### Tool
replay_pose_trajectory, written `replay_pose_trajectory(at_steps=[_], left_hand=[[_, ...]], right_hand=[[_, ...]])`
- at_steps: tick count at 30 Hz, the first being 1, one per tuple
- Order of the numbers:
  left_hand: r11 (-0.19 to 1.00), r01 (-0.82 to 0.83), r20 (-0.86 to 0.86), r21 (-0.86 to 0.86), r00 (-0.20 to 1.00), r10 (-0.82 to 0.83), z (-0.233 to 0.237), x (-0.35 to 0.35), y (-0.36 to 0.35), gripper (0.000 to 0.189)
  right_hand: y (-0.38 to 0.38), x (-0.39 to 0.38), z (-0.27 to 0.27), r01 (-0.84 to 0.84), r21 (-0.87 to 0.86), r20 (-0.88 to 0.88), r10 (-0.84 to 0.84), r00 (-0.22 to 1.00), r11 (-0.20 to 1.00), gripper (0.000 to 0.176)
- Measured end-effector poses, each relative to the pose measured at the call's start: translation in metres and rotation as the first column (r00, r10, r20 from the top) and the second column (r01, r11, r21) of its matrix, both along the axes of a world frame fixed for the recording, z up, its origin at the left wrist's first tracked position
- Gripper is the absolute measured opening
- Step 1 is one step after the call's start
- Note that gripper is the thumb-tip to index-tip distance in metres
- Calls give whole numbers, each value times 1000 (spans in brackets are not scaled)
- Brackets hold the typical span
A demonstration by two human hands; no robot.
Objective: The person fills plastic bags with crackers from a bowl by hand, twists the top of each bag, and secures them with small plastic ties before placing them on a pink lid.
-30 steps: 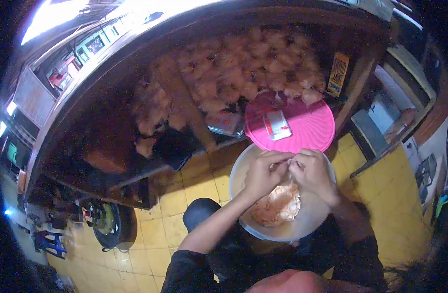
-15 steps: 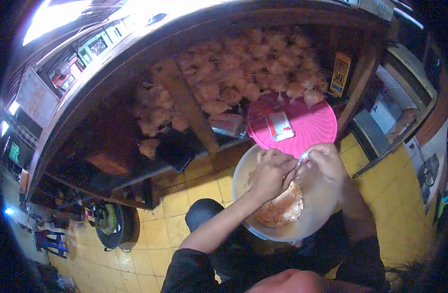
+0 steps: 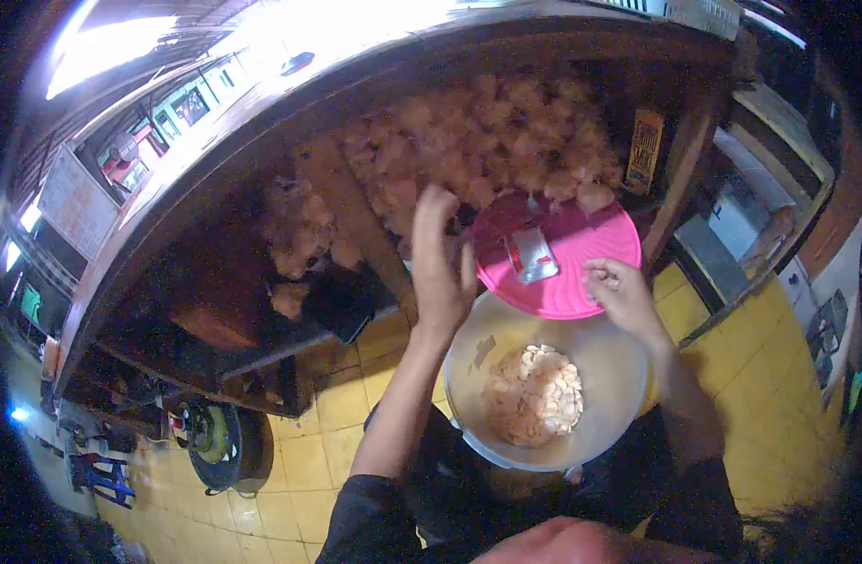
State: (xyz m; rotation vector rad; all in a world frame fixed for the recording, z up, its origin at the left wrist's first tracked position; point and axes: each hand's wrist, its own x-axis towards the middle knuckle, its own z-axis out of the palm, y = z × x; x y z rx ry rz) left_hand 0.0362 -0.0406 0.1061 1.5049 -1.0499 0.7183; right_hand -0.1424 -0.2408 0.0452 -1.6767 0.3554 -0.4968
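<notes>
The left hand (image 3: 440,258) is raised, fingers loosely apart and gripping nothing, against a heap of pale orange bags (image 3: 487,141). Below, a whitish bowl (image 3: 616,368) holds thin, pale chips (image 3: 539,390). The right hand (image 3: 621,289) is curled at a pink lid (image 3: 591,254); I cannot tell whether it pinches anything. Writing on the yellow sign (image 3: 645,146) is unreadable.

Looks like a small roadside snack shop: wooden tabletop (image 3: 215,273) heaped with bagged crackers (image 3: 487,141), yellow floor tiles (image 3: 356,395), signboard (image 3: 74,202) outside.
</notes>
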Motion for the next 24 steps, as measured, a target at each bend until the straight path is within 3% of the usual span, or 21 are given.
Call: replay_pose_trajectory(at_steps=[1, 2, 4, 5, 6, 8, 10, 11, 12, 13, 15, 17, 23, 24], left_hand=[[988, 39, 45, 150, 998, -46, -14, 4, -4, 38], [951, 70, 79, 300, 992, -98, -32, 6, -9, 37], [823, 139, 18, 551, 984, -178, -70, 7, -19, 37], [782, 149, 18, 605, 980, -200, -94, 11, -28, 32], [780, 148, 16, 608, 980, -199, -112, 14, -38, 32], [732, 11, 196, 682, 961, -197, -131, 16, -57, 23], [756, -22, 235, 654, 956, -176, -123, 15, -61, 17], [682, 6, 159, 732, 971, -179, -118, 17, -62, 20], [600, 39, 83, 799, 981, -174, -118, 17, -64, 24], [598, 42, 82, 800, 980, -179, -120, 17, -65, 24], [633, -79, 143, 770, 988, -51, -121, 15, -66, 25], [636, -95, 147, 766, 989, -30, -122, 12, -65, 24], [739, -79, 136, 669, 991, -18, -106, -10, -61, 14], [774, -71, 155, 629, 987, -35, -105, -12, -61, 12]], right_hand=[[1, 5, -10, 55, -271, 9, -54, 998, 961, 21], [3, 10, -18, 106, -520, 27, -107, 994, 848, 23], [6, 18, -29, 40, -584, -42, -80, 996, 810, 25], [7, 24, -38, 61, -720, 15, -72, 997, 691, 27], [8, 33, -45, 91, -832, 74, -53, 996, 548, 30], [12, 52, -52, 50, -847, -5, -103, 995, 528, 32], [13, 61, -57, 158, -942, 82, -255, 963, 295, 32], [9, 66, -64, 157, -941, 78, -261, 962, 299, 32], [7, 72, -66, 118, -874, -32, -297, 955, 471, 28], [4, 76, -68, 89, -774, -142, -310, 940, 627, 25], [2, 73, -61, 79, -823, -111, -295, 949, 563, 21], [4, 71, -54, 68, -866, -82, -275, 958, 496, 19], [6, 61, -53, 220, -794, 163, -149, 975, 567, 10], [9, 59, -49, 222, -734, 182, -130, 975, 641, 8]])
